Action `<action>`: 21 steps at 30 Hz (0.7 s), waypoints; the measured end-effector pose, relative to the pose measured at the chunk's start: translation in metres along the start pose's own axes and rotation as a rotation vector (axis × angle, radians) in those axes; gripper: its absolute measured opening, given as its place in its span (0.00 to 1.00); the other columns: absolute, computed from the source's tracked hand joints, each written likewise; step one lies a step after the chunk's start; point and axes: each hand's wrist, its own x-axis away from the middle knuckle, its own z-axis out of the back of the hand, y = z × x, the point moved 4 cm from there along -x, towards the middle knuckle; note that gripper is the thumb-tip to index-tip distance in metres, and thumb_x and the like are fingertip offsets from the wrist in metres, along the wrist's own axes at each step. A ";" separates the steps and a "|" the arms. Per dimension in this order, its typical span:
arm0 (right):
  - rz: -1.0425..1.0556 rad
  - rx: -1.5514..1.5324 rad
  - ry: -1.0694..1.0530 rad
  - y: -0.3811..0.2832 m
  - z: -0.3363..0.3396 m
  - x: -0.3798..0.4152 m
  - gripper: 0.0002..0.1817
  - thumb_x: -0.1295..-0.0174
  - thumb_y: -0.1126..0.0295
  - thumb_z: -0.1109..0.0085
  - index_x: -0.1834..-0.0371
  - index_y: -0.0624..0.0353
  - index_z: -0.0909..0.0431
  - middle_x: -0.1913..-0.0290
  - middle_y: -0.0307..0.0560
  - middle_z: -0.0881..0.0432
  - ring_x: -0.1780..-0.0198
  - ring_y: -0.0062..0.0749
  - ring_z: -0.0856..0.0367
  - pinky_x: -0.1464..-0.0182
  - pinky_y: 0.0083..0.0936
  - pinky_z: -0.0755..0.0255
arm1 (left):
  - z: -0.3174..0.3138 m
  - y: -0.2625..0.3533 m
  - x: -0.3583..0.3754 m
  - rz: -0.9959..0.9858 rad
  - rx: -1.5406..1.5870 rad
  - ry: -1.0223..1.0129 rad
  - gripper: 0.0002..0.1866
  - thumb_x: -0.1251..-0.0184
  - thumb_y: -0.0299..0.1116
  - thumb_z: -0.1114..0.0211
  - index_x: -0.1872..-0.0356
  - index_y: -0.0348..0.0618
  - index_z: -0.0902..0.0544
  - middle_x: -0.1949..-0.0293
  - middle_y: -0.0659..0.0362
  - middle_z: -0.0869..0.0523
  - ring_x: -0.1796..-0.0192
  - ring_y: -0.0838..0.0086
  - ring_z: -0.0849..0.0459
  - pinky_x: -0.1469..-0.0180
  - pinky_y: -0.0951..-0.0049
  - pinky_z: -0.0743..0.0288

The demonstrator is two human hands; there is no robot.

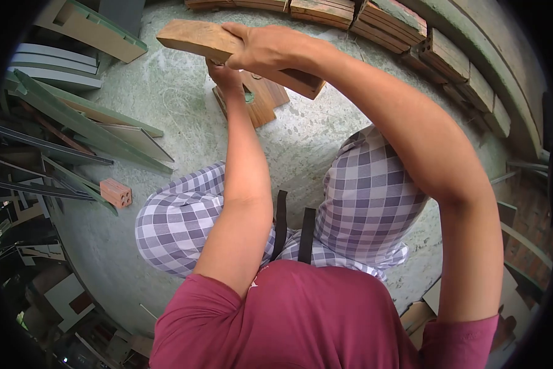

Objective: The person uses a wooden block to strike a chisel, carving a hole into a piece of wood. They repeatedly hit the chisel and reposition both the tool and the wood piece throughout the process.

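Note:
My right hand [267,46] is wrapped around a thick wooden block [193,38], held raised at the top of the view. Just below the block, my left hand [225,75] is closed, partly hidden by it. A small bit of something shows at the top of that fist, but its kind cannot be made out. Under my left hand, brown wooden boards [265,107] lie on the floor, with a greenish round spot or opening beside my wrist. Whether the block touches what is in my left fist is hard to tell.
Stacked bricks [384,27] line the wall at the top right. Panels and boards [92,123] lean at the left, near a single hollow brick [116,193] on the concrete floor [184,104]. My bent legs [375,197] flank the work area.

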 end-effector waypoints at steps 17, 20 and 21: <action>-0.133 -0.064 0.047 0.023 0.045 0.017 0.45 0.53 0.47 0.47 0.29 0.54 0.45 0.55 0.66 0.20 0.53 0.52 0.19 0.51 0.40 0.27 | 0.019 -0.069 -0.053 0.269 0.048 0.243 0.23 0.46 0.32 0.34 0.54 0.32 0.32 0.60 0.51 0.23 0.63 0.69 0.22 0.62 0.71 0.27; -0.172 -0.100 -0.044 0.021 0.057 0.025 0.46 0.51 0.49 0.49 0.27 0.56 0.51 0.54 0.73 0.23 0.52 0.57 0.21 0.49 0.40 0.29 | 0.040 -0.061 -0.044 0.323 0.137 0.375 0.20 0.44 0.32 0.36 0.54 0.34 0.31 0.60 0.53 0.24 0.63 0.69 0.24 0.61 0.69 0.28; -0.159 -0.138 -0.044 0.019 0.058 0.026 0.47 0.52 0.49 0.49 0.28 0.57 0.51 0.53 0.73 0.23 0.52 0.58 0.22 0.48 0.41 0.29 | 0.048 -0.060 -0.041 0.320 0.143 0.469 0.20 0.44 0.31 0.37 0.54 0.34 0.32 0.60 0.53 0.24 0.64 0.70 0.24 0.62 0.69 0.27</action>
